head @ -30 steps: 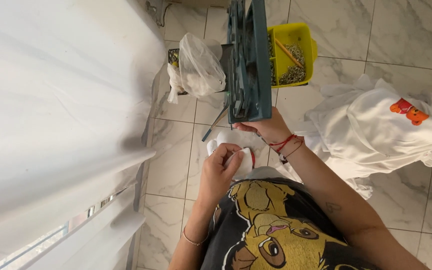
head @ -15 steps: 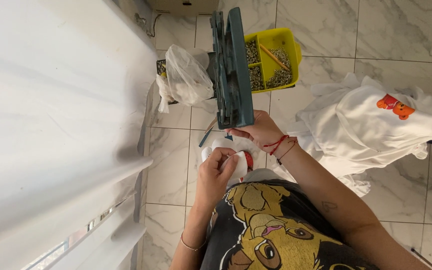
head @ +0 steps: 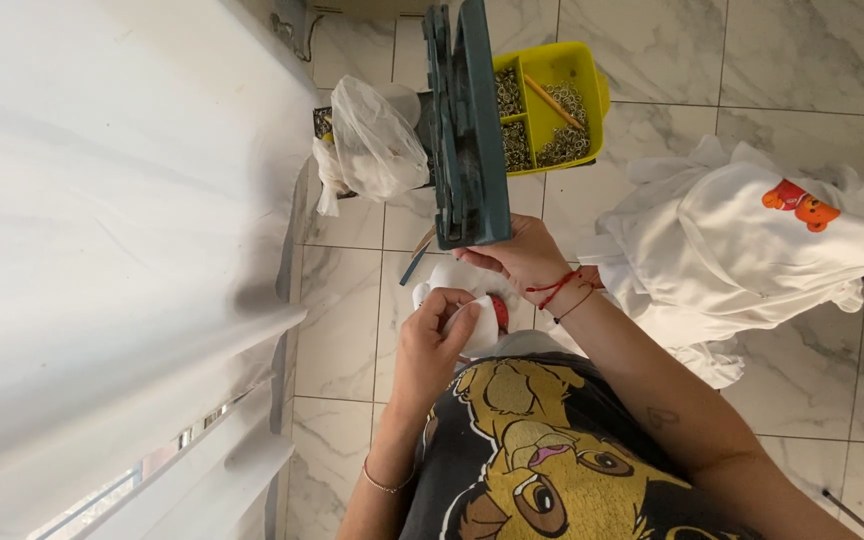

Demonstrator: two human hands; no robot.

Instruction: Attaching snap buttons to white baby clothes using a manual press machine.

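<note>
My right hand [head: 522, 255], with red string bracelets at the wrist, grips the near end of a dark teal flat case [head: 464, 130] that stands on edge. Just below it my left hand [head: 434, 340] pinches a small white cloth piece [head: 480, 322] that has a red patch on it. Both hands are close together above my lap, over my black shirt with a yellow lion print [head: 532, 450]. Behind the case sits a yellow compartment tray [head: 592, 90] filled with small metal rings and a wooden stick.
A clear plastic bag [head: 377, 150] with white stuff sits left of the case. White garments with an orange cartoon print [head: 752, 240] lie piled on the marble tile floor [head: 352, 310] at right. A white curtain [head: 102, 200] fills the left side.
The view has shifted, so the teal case and yellow tray now sit lower and show more. My right hand stays on the case's end; my left hand keeps hold of the white cloth.
</note>
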